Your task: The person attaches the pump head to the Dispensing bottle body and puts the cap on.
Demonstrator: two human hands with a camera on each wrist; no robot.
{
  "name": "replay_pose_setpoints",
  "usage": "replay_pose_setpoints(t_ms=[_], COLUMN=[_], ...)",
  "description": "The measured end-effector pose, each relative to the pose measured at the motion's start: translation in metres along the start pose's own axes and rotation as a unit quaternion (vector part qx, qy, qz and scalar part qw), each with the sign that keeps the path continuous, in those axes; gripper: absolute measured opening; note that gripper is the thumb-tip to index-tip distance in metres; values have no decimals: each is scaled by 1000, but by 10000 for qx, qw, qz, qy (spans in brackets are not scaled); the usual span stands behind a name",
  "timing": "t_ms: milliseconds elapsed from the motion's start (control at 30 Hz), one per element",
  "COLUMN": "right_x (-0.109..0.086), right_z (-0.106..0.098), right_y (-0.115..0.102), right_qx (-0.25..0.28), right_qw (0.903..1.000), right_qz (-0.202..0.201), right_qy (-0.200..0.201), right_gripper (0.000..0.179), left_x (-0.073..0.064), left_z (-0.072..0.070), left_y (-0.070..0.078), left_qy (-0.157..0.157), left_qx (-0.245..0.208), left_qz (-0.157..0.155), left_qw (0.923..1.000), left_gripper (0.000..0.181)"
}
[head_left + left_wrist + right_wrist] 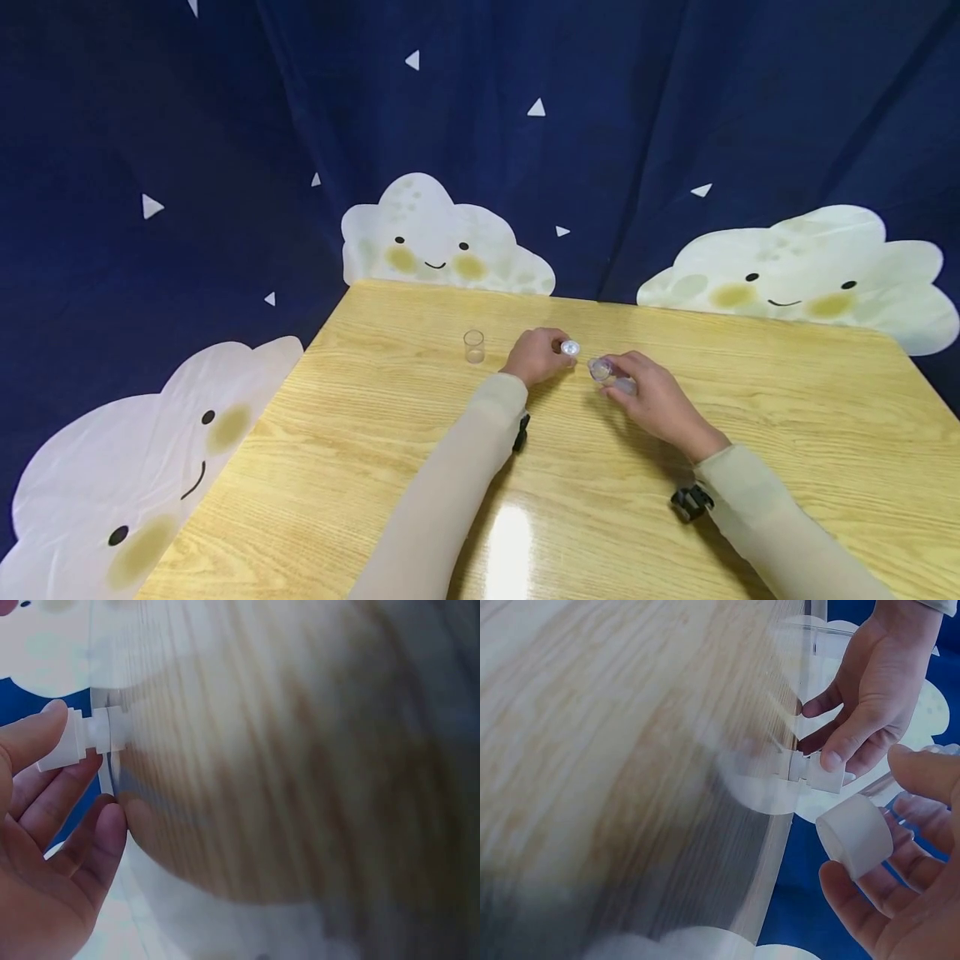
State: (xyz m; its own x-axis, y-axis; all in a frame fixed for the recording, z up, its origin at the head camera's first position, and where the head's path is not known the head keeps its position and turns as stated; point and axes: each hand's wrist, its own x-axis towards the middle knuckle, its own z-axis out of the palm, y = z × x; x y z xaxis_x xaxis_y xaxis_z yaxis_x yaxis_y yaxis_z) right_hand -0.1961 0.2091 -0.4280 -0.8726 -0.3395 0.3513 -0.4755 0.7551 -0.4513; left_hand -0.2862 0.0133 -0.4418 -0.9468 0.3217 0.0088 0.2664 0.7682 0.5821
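Observation:
My left hand (pixel 538 355) pinches a small white stepped piece (pixel 570 347) between thumb and fingers, close over the table. In the left wrist view this white piece (pixel 67 744) narrows to a neck and ends in a translucent ring (pixel 114 729) at the tabletop. Just to its right, my right hand (pixel 654 398) holds a small clear container (pixel 600 368), tilted, with its round end facing left. Seen from the right wrist, a plain white cylindrical part (pixel 856 836) sticks out below that hand's fingers. A clear open cylinder (pixel 474 347) stands upright left of my left hand.
Everything is on a light wood-grain table (pixel 360 467), with its far edge close behind the hands. A dark blue curtain (pixel 465 117) with white clouds and triangles hangs behind and to the left. Black wrist cameras (pixel 692 503) sit under both sleeves.

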Motion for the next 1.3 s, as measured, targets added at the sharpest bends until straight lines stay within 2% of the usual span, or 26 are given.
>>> replay_pose_setpoints(t_ms=[300, 500, 800, 933, 1067, 1300], right_x=[1, 0, -1, -1, -1, -3], right_z=[0, -2, -4, -5, -7, -9], right_y=[1, 0, -2, -1, 0, 1], right_qx=[31, 27, 19, 9, -22, -1], right_qw=[9999, 10000, 10000, 9998, 9997, 9993], right_qz=[103, 0, -50, -119, -160, -149], right_qy=[-108, 14, 80, 148, 194, 350], right_gripper=[39, 39, 38, 38, 38, 37], left_x=[-4, -6, -6, -6, -10, -22], left_z=[-2, -2, -2, -2, -7, -18], left_y=[2, 3, 5, 3, -2, -10], left_qy=[-8, 15, 55, 62, 77, 314], left_qx=[-105, -135, 57, -130, -385, -837], left_qz=[-75, -59, -94, -31, 173, 381], left_qw=[9999, 9999, 9999, 9999, 9991, 9953], left_gripper=[33, 32, 28, 25, 23, 31])
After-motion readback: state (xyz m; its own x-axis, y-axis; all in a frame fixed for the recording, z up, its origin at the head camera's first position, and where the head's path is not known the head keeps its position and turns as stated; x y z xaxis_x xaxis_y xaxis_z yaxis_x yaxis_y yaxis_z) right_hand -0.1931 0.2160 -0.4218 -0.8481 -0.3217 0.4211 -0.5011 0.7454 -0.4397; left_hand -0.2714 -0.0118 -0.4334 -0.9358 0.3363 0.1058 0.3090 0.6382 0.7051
